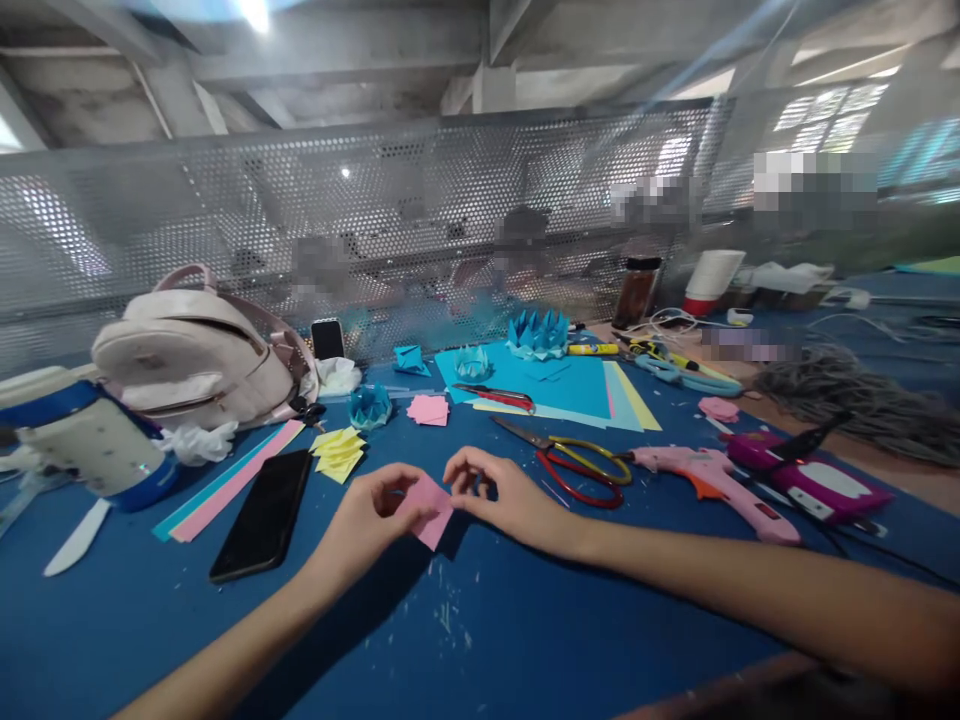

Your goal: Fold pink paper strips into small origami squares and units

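Note:
A small pink square of paper (433,522) is held just above the blue table, one corner pointing down. My left hand (375,515) pinches it between thumb and fingers from the left. On the opposite side, my right hand (499,495) has its thumb and fingertips closed at the paper's right corner. Beyond my hands lies a small stack of pink paper squares (428,410). Left of that is a loose pile of yellow paper squares (339,455). Folded blue paper pieces, among them a lotus-like one (538,335), stand farther back.
Scissors (577,470) and a pink glue gun (712,480) lie to the right, near a purple device (806,478). A black phone (262,515), paper strips (232,485) and a backpack (195,350) are on the left. A perforated metal screen (420,220) stands behind the table.

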The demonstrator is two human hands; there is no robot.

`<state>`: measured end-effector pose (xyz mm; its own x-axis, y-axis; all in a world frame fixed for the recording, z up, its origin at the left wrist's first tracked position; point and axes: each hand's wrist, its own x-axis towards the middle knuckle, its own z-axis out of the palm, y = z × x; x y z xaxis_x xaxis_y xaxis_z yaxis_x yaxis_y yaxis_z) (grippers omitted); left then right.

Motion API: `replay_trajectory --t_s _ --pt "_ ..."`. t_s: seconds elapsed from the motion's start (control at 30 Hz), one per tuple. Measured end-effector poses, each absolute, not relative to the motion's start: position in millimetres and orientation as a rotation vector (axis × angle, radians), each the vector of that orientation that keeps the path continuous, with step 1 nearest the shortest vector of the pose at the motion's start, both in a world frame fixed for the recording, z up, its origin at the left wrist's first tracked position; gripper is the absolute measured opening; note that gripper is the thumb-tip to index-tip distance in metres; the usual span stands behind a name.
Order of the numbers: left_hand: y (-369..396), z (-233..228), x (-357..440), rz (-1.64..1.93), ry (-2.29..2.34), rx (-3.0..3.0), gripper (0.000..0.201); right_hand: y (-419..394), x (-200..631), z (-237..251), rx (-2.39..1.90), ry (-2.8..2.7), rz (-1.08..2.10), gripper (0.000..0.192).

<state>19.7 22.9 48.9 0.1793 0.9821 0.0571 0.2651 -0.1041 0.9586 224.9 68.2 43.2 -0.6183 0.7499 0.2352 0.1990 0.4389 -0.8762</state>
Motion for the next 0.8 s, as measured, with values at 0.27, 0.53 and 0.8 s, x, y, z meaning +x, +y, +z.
replay_trajectory --t_s 0.27,0.53,0.8 --pt "17 46 21 0.818 1.239 1.570 0.019 69 238 63 -0.856 -2.410 1.173 0.015" --pt "18 44 34 0.685 1.201 1.639 0.010 75 243 61 -0.832 -2.633 0.834 0.013" --pt "26 29 27 0.656 1.356 2.080 0.010 79 248 34 -0.678 -2.667 0.714 0.007"
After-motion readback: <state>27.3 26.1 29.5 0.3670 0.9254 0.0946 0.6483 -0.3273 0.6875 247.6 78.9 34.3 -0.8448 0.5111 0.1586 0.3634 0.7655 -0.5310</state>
